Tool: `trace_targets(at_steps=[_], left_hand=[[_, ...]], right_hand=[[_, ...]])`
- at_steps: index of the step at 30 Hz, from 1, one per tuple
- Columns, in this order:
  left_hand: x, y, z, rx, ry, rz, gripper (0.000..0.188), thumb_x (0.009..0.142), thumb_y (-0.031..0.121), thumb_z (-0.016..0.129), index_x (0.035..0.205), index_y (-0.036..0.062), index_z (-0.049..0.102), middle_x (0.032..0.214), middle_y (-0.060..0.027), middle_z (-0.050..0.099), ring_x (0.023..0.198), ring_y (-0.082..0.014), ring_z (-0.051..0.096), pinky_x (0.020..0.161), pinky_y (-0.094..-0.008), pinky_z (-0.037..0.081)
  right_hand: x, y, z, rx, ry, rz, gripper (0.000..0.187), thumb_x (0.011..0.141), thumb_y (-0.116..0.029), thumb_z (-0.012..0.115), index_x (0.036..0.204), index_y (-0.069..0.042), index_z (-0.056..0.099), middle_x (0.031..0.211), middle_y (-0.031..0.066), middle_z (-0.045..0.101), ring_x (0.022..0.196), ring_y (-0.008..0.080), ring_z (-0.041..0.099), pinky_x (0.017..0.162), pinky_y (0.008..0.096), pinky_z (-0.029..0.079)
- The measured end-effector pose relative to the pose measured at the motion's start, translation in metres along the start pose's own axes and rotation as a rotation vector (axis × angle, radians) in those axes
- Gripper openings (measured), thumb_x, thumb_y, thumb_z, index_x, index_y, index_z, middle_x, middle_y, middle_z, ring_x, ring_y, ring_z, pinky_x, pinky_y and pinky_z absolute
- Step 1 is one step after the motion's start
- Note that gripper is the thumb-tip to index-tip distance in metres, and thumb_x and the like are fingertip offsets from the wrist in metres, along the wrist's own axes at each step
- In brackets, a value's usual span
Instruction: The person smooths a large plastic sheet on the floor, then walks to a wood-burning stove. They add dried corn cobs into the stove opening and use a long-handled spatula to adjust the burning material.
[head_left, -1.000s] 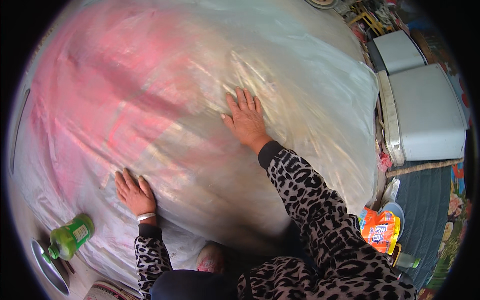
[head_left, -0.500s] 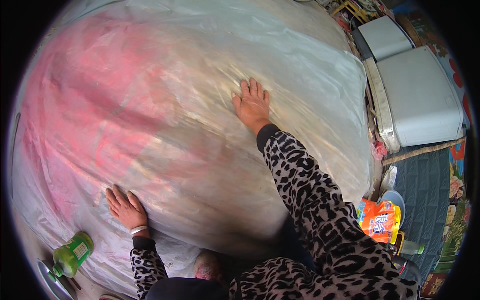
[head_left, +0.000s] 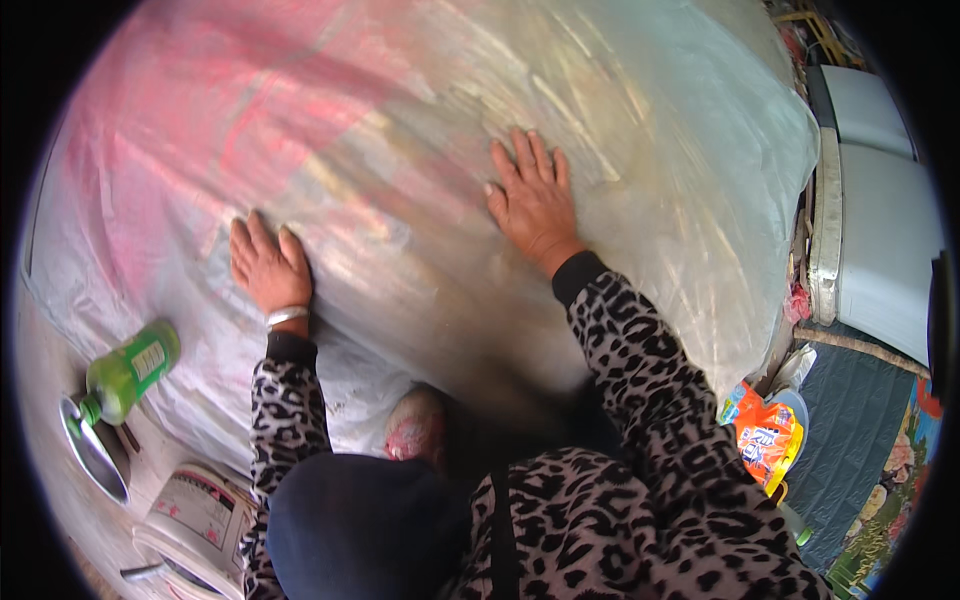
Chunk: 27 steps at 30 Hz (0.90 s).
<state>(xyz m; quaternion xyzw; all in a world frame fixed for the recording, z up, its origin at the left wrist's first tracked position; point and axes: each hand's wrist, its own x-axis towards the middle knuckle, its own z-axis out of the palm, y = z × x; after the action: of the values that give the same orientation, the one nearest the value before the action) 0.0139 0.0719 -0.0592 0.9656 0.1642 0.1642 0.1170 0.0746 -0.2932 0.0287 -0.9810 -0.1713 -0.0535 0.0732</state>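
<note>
My left hand (head_left: 270, 265) and right hand (head_left: 537, 205) lay palm-down, fingers extended and gripping nothing, on the wide, creased, translucent plastic sheet (head_left: 420, 290) beneath both. Dragging 1 palm could have torn it or jostled the green plastic bottle (head_left: 133, 370), perhaps touching its edge.

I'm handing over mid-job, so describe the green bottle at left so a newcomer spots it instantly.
On the big translucent plastic sheet filling the middle, find the left hand. Below and left of that hand, by the sheet's edge, is the bottle, its cap end toward a shiny metal dish. Its green body sets it apart from that dish and the whitish bucket below.
</note>
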Motion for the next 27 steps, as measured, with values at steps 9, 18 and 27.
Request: trace_targets(at_steps=[9, 18, 27], left_hand=[[-0.017, 0.006, -0.02, -0.272, 0.054, -0.019, 0.063, 0.1, 0.043, 0.058, 0.152, 0.009, 0.048, 0.16, -0.0225, 0.04, 0.148, -0.0403, 0.036, 0.121, -0.0549, 0.024], [-0.127, 0.047, -0.066, -0.129, -0.39, 0.252, 0.076, 0.094, 0.045, 0.063, 0.158, 0.0115, 0.04, 0.166, -0.0162, 0.034, 0.156, -0.0356, 0.025, 0.123, -0.06, 0.019], [-0.153, 0.044, -0.08, -0.177, -0.513, 0.325, 0.072, 0.094, 0.047, 0.065, 0.155, 0.0124, 0.046, 0.164, -0.0153, 0.037, 0.154, -0.0358, 0.029, 0.123, -0.0598, 0.02]], right_hand=[[-0.046, -0.059, -0.016, 0.079, -0.006, -0.178, 0.061, 0.096, -0.029, 0.065, 0.152, -0.011, 0.048, 0.164, 0.0175, 0.036, 0.153, 0.0355, 0.03, 0.121, 0.0603, 0.022], [-0.063, -0.072, 0.01, -0.027, -0.166, -0.321, 0.066, 0.089, -0.035, 0.068, 0.15, -0.016, 0.052, 0.16, 0.0136, 0.042, 0.151, 0.0328, 0.035, 0.121, 0.0631, 0.02], [-0.104, -0.111, 0.013, 0.059, -0.179, -0.57, 0.063, 0.09, -0.035, 0.068, 0.147, -0.015, 0.054, 0.159, 0.014, 0.043, 0.151, 0.0342, 0.034, 0.12, 0.0626, 0.025]])
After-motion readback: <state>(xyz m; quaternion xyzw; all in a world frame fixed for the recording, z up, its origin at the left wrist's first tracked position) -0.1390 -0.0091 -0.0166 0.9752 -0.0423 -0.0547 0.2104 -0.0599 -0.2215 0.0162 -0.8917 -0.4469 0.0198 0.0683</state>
